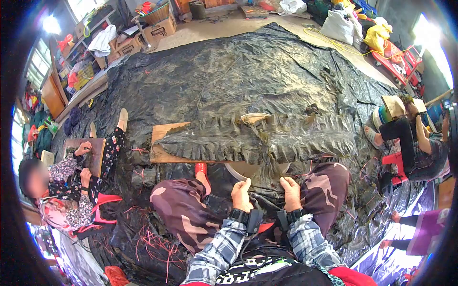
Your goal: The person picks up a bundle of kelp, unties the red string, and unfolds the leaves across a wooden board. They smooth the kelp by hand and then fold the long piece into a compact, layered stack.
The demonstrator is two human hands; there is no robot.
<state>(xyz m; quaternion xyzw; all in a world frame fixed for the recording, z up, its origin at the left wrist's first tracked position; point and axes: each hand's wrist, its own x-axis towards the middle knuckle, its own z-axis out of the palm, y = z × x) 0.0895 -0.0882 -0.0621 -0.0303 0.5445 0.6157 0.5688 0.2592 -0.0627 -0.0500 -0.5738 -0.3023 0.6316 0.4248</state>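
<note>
Both my hands are low in the middle of the head view, between my knees. My left hand (242, 195) is closed, thumb against fingers, at the left edge of a dark, wet-looking strip. My right hand (290, 193) pinches the strip's other edge. The strip hangs from the middle of a broad, ruffled dark sheet like seaweed (205, 138), spread along a wooden board (160, 155). Behind the strip, under the board, a pale round bucket (232, 171) is partly hidden.
Black plastic sheeting (191, 81) covers the floor. A seated person (62, 190) is at the left with a small board (98, 157); another (420, 148) sits at the right. Red strings (157, 245) lie at lower left. Bags (338, 26) and boxes (160, 31) stand behind.
</note>
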